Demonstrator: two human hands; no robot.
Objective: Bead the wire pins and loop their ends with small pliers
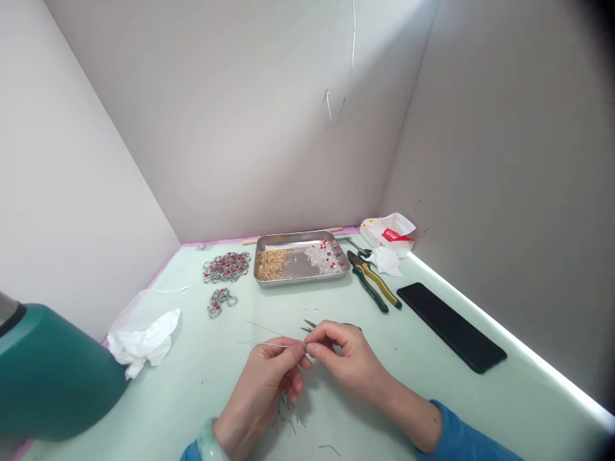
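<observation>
My left hand (271, 374) pinches a thin wire (269, 344) between thumb and forefinger; its two long ends stick out to the left. Fingertip to fingertip with it, my right hand (343, 355) is closed in a pinch at the same spot, where the wire's end is hidden. Just behind the right fingers lie small pointed scissors or pliers (310, 325), partly covered by that hand. Beneath my left hand several short bits of cut wire (289, 416) lie on the pale green table, and one bent bit (329, 448) lies nearer to me.
A metal tray (300, 280) holds gold beads and clear and red beads. Left of it are piles of beaded wire rings (227, 267). Cutting pliers (379, 282), a black phone (451, 326) and a tissue pack (388, 232) are at right; crumpled tissue (144, 339) and a green bottle (57, 378) at left.
</observation>
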